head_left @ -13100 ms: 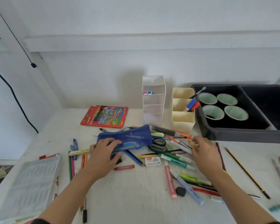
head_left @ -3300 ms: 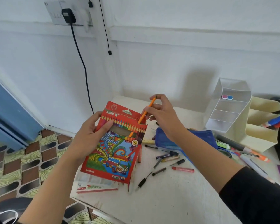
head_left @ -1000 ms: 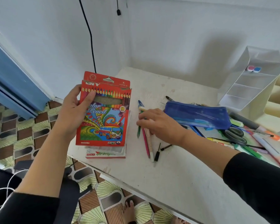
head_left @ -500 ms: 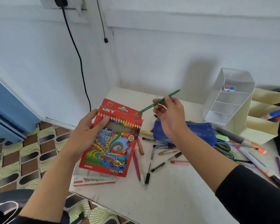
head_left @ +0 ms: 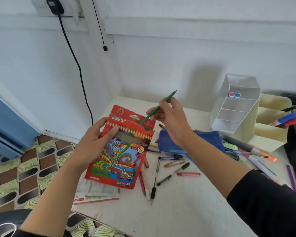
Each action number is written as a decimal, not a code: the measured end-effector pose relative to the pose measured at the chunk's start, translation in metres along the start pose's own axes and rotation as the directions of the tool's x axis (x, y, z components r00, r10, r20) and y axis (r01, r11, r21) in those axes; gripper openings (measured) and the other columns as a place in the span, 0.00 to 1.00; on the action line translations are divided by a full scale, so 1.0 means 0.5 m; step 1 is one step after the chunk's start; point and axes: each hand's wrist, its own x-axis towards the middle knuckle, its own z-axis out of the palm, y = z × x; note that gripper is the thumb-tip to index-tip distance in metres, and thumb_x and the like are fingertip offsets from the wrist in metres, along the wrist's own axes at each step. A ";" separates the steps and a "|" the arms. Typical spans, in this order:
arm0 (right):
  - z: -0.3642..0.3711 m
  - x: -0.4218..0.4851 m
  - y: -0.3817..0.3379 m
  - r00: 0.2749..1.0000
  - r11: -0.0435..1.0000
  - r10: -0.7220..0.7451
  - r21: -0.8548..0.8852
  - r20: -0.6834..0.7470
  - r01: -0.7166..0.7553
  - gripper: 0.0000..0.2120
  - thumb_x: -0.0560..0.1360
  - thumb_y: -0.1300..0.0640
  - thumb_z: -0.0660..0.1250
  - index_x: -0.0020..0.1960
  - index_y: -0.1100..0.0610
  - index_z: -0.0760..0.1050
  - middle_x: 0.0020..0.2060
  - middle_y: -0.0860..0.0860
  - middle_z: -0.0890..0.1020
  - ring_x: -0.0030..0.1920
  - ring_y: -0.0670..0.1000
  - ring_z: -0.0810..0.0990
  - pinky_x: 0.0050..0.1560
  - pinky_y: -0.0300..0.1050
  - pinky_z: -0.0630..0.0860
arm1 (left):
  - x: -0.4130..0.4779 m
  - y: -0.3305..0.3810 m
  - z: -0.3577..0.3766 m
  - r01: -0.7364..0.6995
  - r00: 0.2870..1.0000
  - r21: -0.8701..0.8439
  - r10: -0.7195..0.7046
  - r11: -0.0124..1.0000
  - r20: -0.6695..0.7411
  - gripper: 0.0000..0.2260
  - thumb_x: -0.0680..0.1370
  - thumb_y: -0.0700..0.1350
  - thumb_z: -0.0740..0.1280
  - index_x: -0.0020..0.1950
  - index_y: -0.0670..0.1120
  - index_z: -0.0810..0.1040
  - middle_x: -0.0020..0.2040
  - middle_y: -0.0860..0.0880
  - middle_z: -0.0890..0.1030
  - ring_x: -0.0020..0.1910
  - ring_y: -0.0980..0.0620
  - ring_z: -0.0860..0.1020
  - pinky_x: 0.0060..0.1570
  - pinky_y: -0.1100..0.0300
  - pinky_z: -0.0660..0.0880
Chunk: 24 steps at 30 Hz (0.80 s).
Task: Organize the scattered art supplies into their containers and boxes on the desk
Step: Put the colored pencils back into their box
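The left hand (head_left: 94, 144) grips the red colour pencil box (head_left: 121, 158), held tilted above the table (head_left: 186, 211), while the right hand (head_left: 173, 120) pinches a green pencil (head_left: 158, 107) with its lower end at the box's open top. Pencils are apparently being boxed, so next this one needs a straight push down inside.

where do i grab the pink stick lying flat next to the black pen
Pinch the pink stick at its middle or right half, coming straight down with fingers on its two long sides. It lies flat on the desk, and its left end sits close to the black pen.
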 end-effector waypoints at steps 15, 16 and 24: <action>0.047 -0.026 -0.013 0.980 0.936 0.063 -0.352 0.190 0.008 0.04 0.83 0.55 0.62 0.57 0.54 0.70 0.42 0.57 0.86 0.42 0.50 0.82 0.45 0.48 0.75 | -0.029 0.018 -0.042 -0.079 0.992 -0.016 0.077 0.997 -0.099 0.11 0.79 0.53 0.66 0.62 0.56 0.74 0.51 0.49 0.86 0.46 0.44 0.86 0.43 0.49 0.83; 0.054 -0.032 -0.017 0.976 0.916 0.047 -0.399 0.213 0.043 0.06 0.83 0.56 0.62 0.59 0.53 0.68 0.41 0.55 0.86 0.40 0.47 0.81 0.43 0.44 0.75 | -0.032 0.020 -0.047 -0.078 0.992 -0.010 0.077 0.997 -0.104 0.11 0.80 0.52 0.66 0.62 0.56 0.74 0.51 0.49 0.86 0.45 0.44 0.86 0.44 0.48 0.83; 0.083 -0.047 0.024 0.986 0.929 -0.008 -0.365 0.166 0.069 0.09 0.81 0.56 0.65 0.58 0.55 0.68 0.40 0.49 0.87 0.42 0.43 0.83 0.39 0.37 0.76 | -0.052 0.013 -0.067 -0.074 0.985 0.018 0.076 0.997 -0.155 0.08 0.81 0.51 0.65 0.60 0.55 0.75 0.49 0.50 0.87 0.43 0.46 0.87 0.39 0.54 0.84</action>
